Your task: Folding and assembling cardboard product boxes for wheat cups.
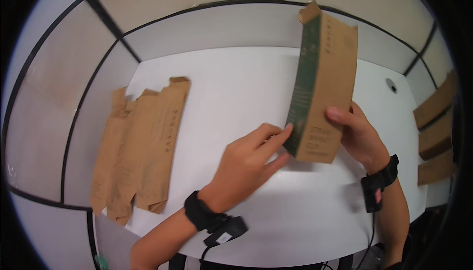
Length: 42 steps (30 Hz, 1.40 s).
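Note:
A long cardboard box (332, 82), brown with a dark green side, is held up and tilted over the table. Its upper end has a flap standing out. My right hand (362, 134) grips it from the right, thumb on the brown front and the other fingers mostly hidden behind. At its lower left corner, my left hand (251, 154) has the index finger against the green side and the thumb by the bottom edge, with the corner between them. Whether anything is inside the box cannot be seen.
Several flattened brown cartons (148, 146) lie overlapping at the table's left edge. More brown boxes (436, 134) are at the far right. The white table (231, 87) has a round cable hole (391, 85) at back right, and pale partitions (207, 26) enclose it. Cables hang from both wrist straps.

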Tool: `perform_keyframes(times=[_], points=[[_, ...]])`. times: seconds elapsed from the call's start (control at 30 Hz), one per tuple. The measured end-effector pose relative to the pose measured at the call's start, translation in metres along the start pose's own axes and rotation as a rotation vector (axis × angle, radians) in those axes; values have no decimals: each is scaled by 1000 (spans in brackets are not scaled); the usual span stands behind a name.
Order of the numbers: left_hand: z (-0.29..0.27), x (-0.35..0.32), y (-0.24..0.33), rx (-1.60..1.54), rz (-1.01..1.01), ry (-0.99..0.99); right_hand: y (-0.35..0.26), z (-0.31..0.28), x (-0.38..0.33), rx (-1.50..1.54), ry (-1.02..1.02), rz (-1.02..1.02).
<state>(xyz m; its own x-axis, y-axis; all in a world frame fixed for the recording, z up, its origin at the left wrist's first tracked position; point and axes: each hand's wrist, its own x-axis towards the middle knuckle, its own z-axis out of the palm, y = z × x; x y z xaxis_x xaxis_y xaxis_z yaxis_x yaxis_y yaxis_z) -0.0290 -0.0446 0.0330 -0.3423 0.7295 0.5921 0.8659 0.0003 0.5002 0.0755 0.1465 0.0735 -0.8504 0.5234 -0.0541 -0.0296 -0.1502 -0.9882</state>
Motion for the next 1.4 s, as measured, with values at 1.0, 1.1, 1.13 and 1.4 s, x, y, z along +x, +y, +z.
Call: perform_keyframes(times=[1.0, 1.1, 1.13, 1.4], points=[[-51, -12, 23, -232, -288, -370, 56, -284, 4, -698, 759, -220], [-95, -17, 20, 276, -238, -276, 52, -224, 7, -628, 680, -274], [-111, -24, 15, 487, -271, -234, 60, -204, 10, -509, 699, -297], [-145, -80, 19, 812, -820, -316, 63, -66, -10, -380, 276, -275]])
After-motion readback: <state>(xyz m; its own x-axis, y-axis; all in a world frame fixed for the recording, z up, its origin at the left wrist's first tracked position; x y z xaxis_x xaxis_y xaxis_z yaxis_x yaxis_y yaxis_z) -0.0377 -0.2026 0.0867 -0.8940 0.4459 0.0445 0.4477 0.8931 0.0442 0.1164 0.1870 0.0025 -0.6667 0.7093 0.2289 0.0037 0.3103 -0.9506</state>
